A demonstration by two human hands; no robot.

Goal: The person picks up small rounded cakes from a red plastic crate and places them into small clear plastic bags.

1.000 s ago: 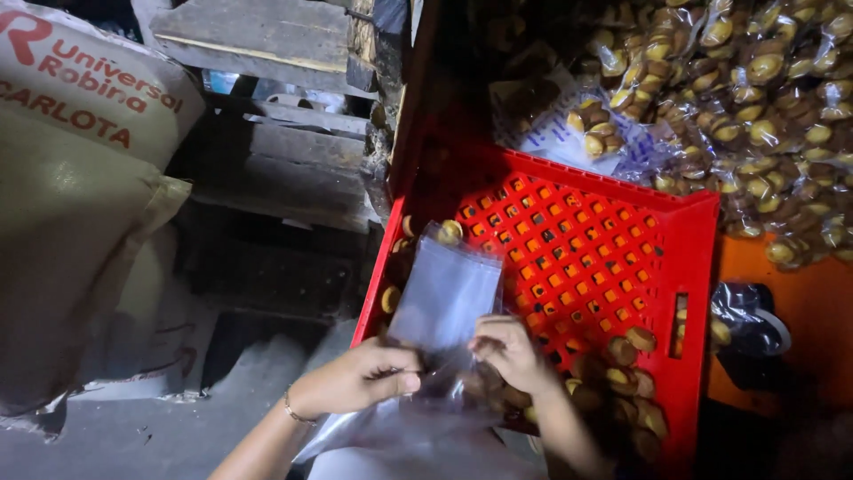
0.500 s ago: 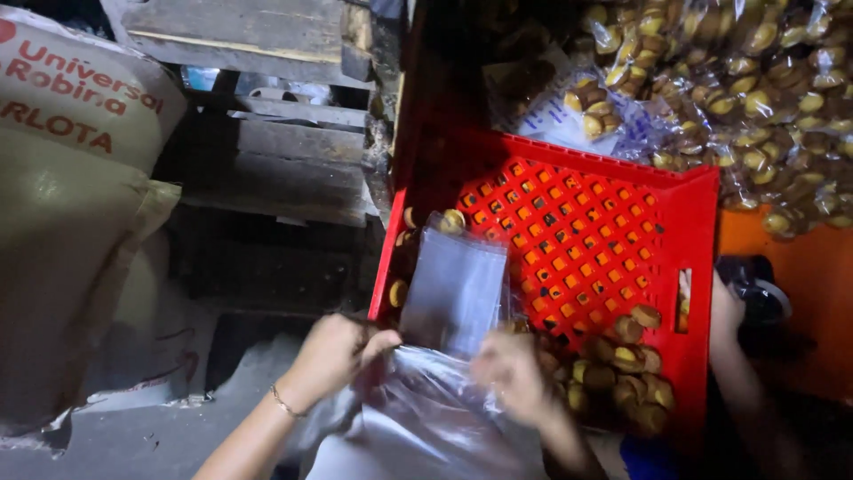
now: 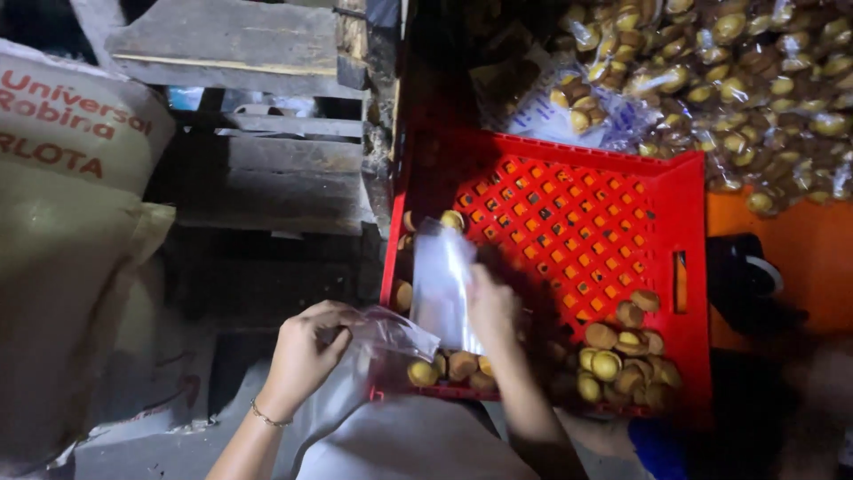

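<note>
1. Moved since half a second ago: right hand (image 3: pixel 491 307) up over the red crate (image 3: pixel 684 231), lifting one clear plastic bag (image 3: pixel 442 284) upright.
2. Left hand (image 3: pixel 306 351) pinched shut on crumpled clear bags (image 3: pixel 378 333) just outside the crate's near-left corner.
3. Small round pastries (image 3: pixel 622 351) loose in the crate.
4. Beyond, bagged pastries (image 3: pixel 737 80); far left, large sack (image 3: pixel 62 267) beside wooden pallet (image 3: pixel 258 133).
</note>
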